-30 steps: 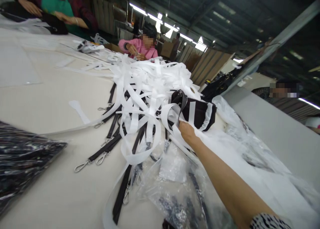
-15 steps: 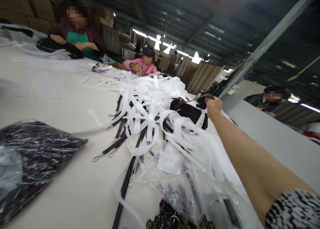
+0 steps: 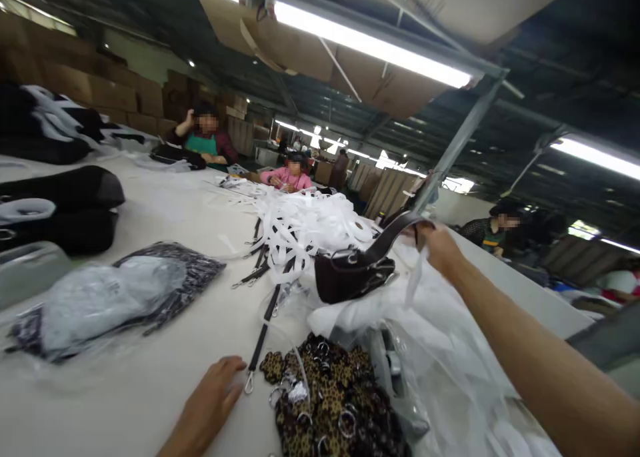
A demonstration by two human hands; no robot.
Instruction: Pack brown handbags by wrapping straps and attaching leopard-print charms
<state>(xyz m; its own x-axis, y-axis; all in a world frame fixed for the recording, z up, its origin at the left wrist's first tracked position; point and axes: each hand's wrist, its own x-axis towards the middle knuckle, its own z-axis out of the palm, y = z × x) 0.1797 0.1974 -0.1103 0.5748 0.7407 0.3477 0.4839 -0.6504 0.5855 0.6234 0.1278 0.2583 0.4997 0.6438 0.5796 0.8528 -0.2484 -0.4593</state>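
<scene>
One dark-brown, likely light, soft bag (image 3: 337,282) near the worktop's (image 3: 145,397) right edge should handle best by the dark strap (image 3: 391,233) my right hand (image 3: 443,249) grips, left hand (image 3: 214,389) empty.

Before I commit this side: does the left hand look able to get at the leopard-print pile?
Probably yes: the left hand looks empty and close to the leopard-print pile; only the black strap's clip end lies between them.

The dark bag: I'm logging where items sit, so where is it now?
In the head view, the dark bag is just right of centre, between the white strips and the leopard-print pieces, its strap held by the right hand.
</scene>
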